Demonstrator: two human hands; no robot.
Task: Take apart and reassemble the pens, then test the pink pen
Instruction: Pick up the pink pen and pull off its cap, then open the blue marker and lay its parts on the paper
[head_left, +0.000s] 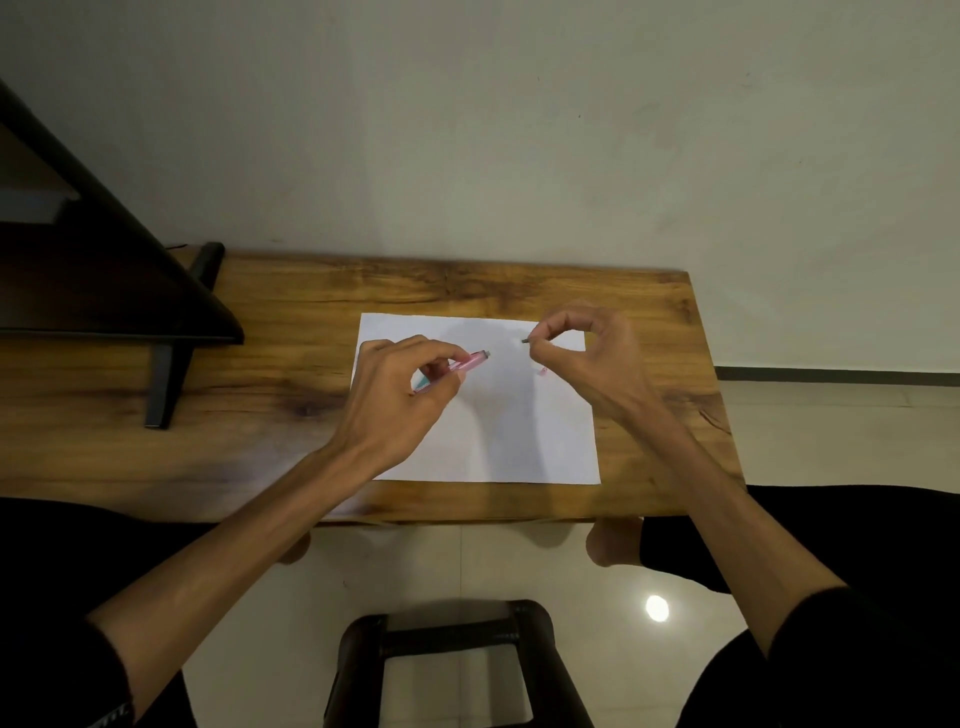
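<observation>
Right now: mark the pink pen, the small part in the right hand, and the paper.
pink pen (470, 360), head view, exposed barrel end
small part (524, 341), head view, dark tip beyond the pinching fingers
paper (519, 441), head view, bare lower area

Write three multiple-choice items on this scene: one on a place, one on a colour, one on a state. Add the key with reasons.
1. Where is the white paper?
A. on the wooden table
B. on the floor
C. on the stool

2. What colour is the pen barrel in the left hand?
A. black
B. pink
C. yellow

3. How is the right hand engaged?
A. flat on the paper
B. pinching a small dark part
C. resting on a knee

Key: A, the sheet lies on the tabletop; B, the barrel shows pink; B, thumb and finger close on the part.
</observation>
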